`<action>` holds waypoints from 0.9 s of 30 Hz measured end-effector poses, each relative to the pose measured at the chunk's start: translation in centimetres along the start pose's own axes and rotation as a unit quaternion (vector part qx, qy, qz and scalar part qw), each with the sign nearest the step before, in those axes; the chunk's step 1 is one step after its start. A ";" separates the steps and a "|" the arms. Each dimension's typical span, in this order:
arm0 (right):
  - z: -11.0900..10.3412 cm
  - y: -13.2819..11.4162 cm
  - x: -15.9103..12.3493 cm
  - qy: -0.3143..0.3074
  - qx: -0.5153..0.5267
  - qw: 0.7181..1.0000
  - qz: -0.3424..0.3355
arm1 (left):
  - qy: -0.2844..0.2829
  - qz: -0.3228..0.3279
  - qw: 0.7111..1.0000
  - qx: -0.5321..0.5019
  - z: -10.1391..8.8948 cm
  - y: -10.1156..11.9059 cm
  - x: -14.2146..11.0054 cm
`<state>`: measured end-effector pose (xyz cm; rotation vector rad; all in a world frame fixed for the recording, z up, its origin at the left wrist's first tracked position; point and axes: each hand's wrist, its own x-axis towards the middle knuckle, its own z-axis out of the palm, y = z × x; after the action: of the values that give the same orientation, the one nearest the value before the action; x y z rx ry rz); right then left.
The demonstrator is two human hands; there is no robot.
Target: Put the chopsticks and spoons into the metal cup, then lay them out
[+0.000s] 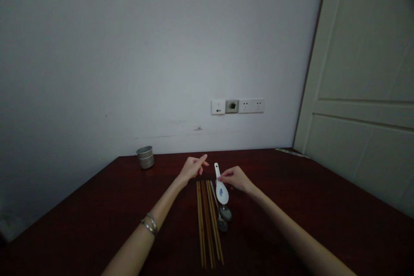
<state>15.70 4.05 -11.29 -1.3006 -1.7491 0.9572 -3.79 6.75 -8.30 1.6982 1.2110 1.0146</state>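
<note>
While right hand (237, 179) pinches the blue-patterned soup spoon (222, 192) by its handle, left hand (192, 169) is empty, fingers loosely apart; steady pinch avoids knocking metal spoons (225, 213).

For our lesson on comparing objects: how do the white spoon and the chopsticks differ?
The white spoon has a blue design in its bowl; the chopsticks are brown. The white spoon widens at one end; the chopsticks are slim and longer. The right hand pinches the white spoon's handle; the chopsticks lie untouched on the table. Both are elongated.
</note>
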 end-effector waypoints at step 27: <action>-0.6 5.8 1.3 0.012 -0.026 0.993 0.115 | 0.160 -0.069 0.969 -0.173 -5.8 -11.8 1.6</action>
<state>18.35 6.57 -16.04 -1.5661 -1.6408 1.0231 -12.61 11.83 -16.83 1.1947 1.2444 1.3602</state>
